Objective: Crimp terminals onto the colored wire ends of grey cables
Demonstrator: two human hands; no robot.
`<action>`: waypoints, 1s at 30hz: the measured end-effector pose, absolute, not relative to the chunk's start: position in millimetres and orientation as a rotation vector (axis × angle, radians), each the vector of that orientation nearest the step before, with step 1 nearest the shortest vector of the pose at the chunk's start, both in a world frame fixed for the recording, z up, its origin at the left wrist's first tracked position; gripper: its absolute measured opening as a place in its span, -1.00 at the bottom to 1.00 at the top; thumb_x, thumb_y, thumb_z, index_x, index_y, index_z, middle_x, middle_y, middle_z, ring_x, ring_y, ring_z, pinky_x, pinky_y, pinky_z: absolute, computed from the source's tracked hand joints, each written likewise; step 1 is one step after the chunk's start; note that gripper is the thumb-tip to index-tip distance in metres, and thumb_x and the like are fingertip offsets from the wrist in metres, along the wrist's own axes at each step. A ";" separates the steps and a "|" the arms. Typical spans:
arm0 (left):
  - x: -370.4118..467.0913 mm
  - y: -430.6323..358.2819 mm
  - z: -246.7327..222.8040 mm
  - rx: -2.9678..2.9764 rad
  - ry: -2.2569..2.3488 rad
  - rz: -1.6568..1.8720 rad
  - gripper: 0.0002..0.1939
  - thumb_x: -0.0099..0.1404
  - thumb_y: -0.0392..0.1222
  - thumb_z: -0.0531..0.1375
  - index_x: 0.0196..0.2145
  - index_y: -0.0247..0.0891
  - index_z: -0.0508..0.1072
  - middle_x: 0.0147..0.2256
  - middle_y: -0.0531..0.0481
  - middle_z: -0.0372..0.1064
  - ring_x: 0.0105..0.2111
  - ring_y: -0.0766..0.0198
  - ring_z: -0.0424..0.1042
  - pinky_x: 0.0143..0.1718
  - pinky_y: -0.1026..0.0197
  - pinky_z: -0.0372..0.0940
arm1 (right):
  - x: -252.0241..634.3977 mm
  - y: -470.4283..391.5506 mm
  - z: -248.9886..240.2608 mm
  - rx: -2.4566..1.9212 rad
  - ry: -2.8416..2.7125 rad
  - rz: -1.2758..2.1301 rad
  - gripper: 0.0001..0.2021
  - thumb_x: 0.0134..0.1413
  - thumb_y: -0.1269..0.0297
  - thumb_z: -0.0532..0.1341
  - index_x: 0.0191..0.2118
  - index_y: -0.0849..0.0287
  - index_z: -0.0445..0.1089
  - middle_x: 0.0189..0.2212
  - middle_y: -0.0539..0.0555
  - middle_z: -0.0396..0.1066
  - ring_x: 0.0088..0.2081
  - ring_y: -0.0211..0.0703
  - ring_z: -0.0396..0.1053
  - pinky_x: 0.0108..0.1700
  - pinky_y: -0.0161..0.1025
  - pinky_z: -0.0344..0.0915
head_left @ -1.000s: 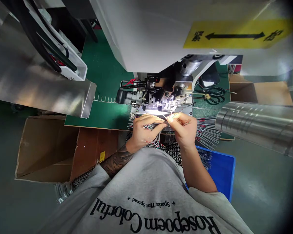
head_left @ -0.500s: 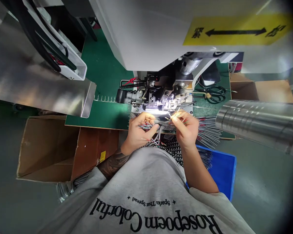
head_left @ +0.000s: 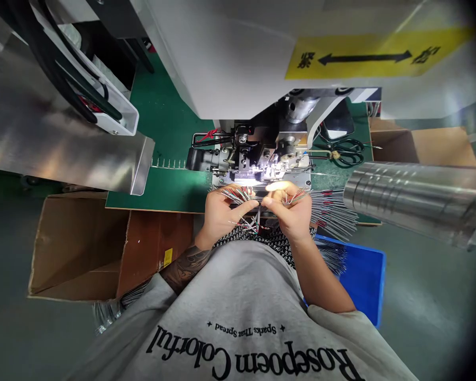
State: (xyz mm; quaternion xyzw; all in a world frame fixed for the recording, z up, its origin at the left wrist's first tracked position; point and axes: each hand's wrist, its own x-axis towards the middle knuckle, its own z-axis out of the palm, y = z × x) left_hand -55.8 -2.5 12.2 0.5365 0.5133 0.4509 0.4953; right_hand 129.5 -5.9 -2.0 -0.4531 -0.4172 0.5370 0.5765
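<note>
My left hand [head_left: 227, 212] is closed around a bunch of thin cables [head_left: 241, 196] with grey sheaths and red, white and green wire ends. Close beside it, my right hand [head_left: 289, 209] pinches at the cables, thumb and forefinger together; the exact piece between the fingertips is too small to make out. More cable ends [head_left: 250, 225] hang below my left thumb. Just beyond both hands is the lit working head of a machine [head_left: 267, 170]. A fan of grey cables with red ends [head_left: 331, 211] lies to the right of my right hand.
A strip of metal terminals [head_left: 168, 163] runs into the machine from a steel guard [head_left: 138, 164] on the left. Scissors [head_left: 347, 153] lie on the green table [head_left: 170, 106]. A ribbed metal tube [head_left: 412, 203] juts in at right. A cardboard box [head_left: 75, 248] and blue tray [head_left: 365, 280] stand below.
My right hand has drawn back from the machine's lit head and moved left toward my left hand. The bunch in my left hand now shows more of its coloured ends.
</note>
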 end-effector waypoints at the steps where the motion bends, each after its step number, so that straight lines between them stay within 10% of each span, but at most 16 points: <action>1: -55.5 -2.6 11.8 1.286 1.246 1.087 -0.71 0.24 -0.03 0.60 -0.26 -0.25 0.69 -0.27 -0.08 0.70 -0.26 0.18 0.64 -0.13 0.11 0.54 | 128.9 -5.0 0.6 -1.112 -0.987 1.240 -0.70 0.02 0.03 0.57 -0.24 0.05 0.58 -0.66 -0.23 0.14 -0.57 -0.25 0.18 -0.39 -0.15 0.38; 9: -48.5 -1.9 17.3 1.362 1.245 1.157 -0.77 0.27 -0.07 0.55 -0.29 -0.24 0.65 -0.27 -0.05 0.68 -0.27 0.20 0.65 -0.15 0.16 0.54 | 122.1 2.5 18.1 -1.284 -1.087 1.178 -0.83 -0.01 0.15 0.57 -0.34 0.07 0.67 -0.49 -0.05 0.56 -0.49 -0.21 0.38 -0.36 -0.15 0.44; 23: -37.5 3.0 2.3 1.587 1.254 1.104 -0.87 0.44 -0.15 0.40 -0.28 -0.22 0.64 -0.39 0.00 0.65 -0.42 0.25 0.58 -0.27 0.16 0.50 | 122.0 4.1 18.3 -1.334 -0.930 0.935 -0.78 0.09 0.10 0.48 -0.45 0.09 0.59 -0.68 -0.13 0.36 -0.69 -0.31 0.18 -0.62 -0.26 0.10; 30: -39.1 0.4 1.6 1.592 1.249 1.108 -0.83 0.48 -0.12 0.34 -0.30 -0.18 0.54 -0.36 0.00 0.67 -0.40 0.23 0.62 -0.31 0.18 0.47 | 131.4 2.8 25.6 -1.381 -1.093 1.095 -0.88 0.01 0.21 0.48 -0.45 0.07 0.59 -0.67 -0.13 0.35 -0.59 -0.24 0.30 -0.44 -0.20 0.38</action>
